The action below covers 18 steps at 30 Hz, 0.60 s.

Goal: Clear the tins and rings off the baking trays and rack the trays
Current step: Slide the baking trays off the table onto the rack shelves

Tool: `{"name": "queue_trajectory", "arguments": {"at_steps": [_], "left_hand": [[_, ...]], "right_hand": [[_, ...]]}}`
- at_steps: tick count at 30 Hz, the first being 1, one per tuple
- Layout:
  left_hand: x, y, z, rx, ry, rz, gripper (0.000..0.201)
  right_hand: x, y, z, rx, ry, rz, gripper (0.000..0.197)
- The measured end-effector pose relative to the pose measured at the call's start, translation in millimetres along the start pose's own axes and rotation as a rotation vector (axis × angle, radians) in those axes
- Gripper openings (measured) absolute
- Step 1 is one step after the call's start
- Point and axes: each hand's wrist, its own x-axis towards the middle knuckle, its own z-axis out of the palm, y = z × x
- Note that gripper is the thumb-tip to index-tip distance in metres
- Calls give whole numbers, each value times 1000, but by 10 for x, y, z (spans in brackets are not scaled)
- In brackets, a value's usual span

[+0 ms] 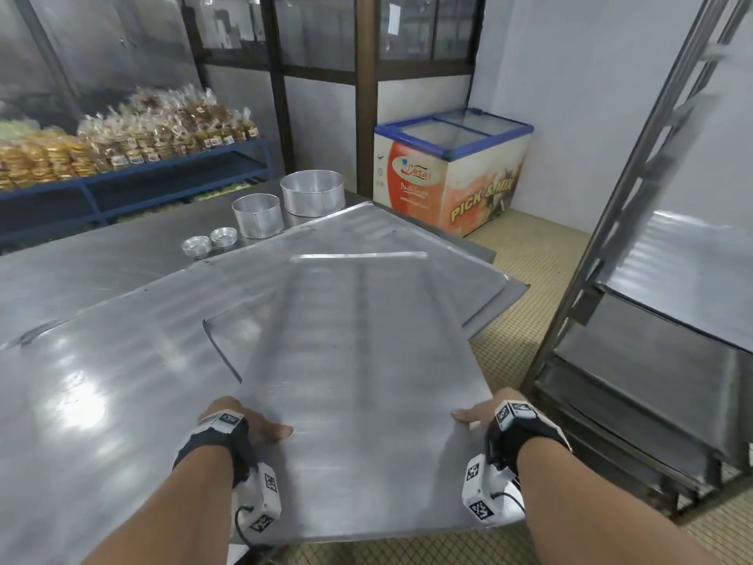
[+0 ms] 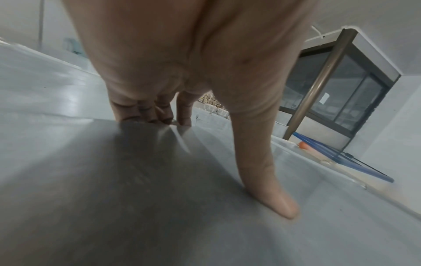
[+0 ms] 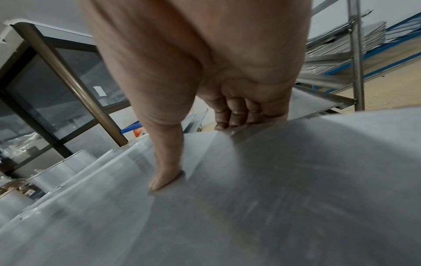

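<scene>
Head view: bakery back room, grey walls, steel worktable (image 1: 81, 381), tiled floor. Blue shelf (image 1: 163, 173) of bagged biscuits far left, chest freezer (image 1: 452, 173) behind the table, tray rack (image 1: 635, 279) at right with trays already on its lower runners. Top tray (image 1: 358, 381) is held at its near end, lying skewed over another tray (image 1: 407, 234) on the table; near edge overhangs the table front. Left hand (image 1: 244, 426) on the tray's left edge, right hand (image 1: 485, 415) on its right edge, thumbs on top. Two round tins (image 1: 313, 192) and two stacks of small tart tins (image 1: 210, 241) stand on the table beyond the trays, off them

Left wrist: thumb (image 2: 268, 180) flat on tray top, fingers (image 2: 141, 111) curled over the edge, clamped on the tray

Right wrist: thumb (image 3: 166, 169) pressed on top, fingers (image 3: 237, 115) wrapped under the edge, clamped likewise; rack (image 3: 355, 72) behind
</scene>
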Motion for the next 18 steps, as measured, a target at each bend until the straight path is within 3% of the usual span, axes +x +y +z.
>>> {"name": "queue_trajectory", "arguments": {"at_steps": [6, 12, 15, 18], "left_hand": [[-261, -55, 10, -66, -25, 29, 76], [-269, -96, -58, -81, -47, 89, 62], [-208, -43, -172, -24, -62, 122, 68], [115, 9, -220, 6, -38, 170, 88]], "right_hand": [[-289, 378, 86, 90, 34, 73, 73], [-521, 520, 226, 142, 31, 107, 82], [-623, 504, 278, 187, 37, 130, 83], [-710, 434, 341, 218, 51, 155, 83]]}}
